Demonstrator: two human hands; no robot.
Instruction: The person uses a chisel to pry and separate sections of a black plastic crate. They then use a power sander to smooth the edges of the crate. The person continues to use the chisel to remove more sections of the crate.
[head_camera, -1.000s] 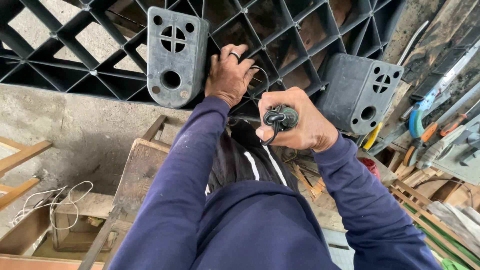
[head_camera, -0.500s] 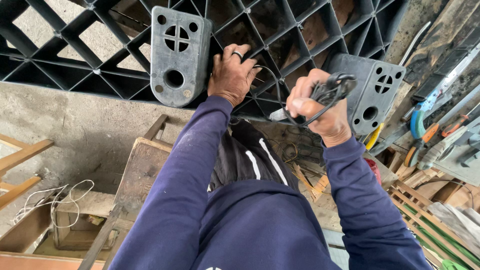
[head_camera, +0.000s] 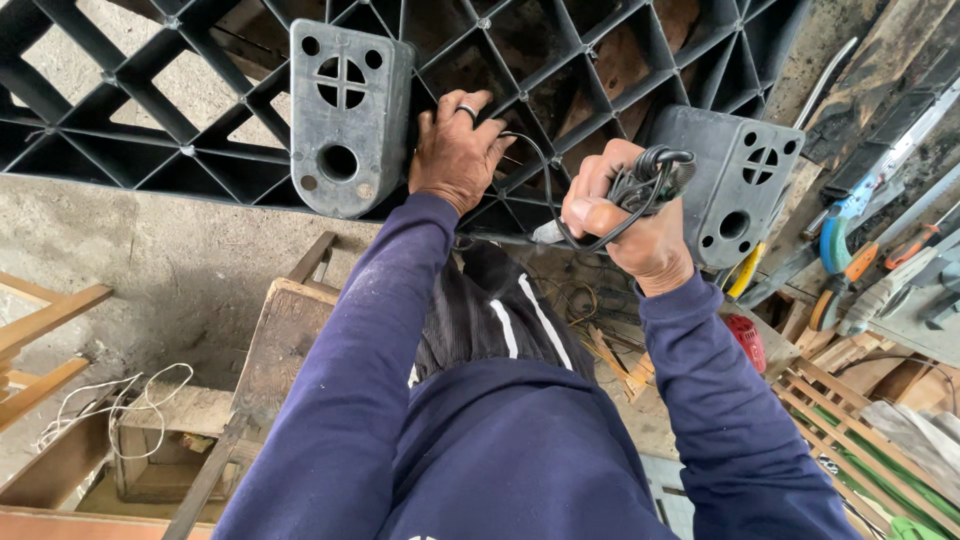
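Hands (head_camera: 455, 150) on black pallet (head_camera: 560, 60)

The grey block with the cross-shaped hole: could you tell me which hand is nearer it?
Left. The left hand rests just beside the block; the right hand is farther off.

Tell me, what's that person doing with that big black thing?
A person in a dark blue sweater is working on a black plastic pallet standing on its edge in a workshop. The left hand presses flat against the pallet's grid, next to one of its grey block feet. The right hand grips a small hand tool with a black cord looped around it, held up close to the grid. Saws and other tools hang on the wall to the right.
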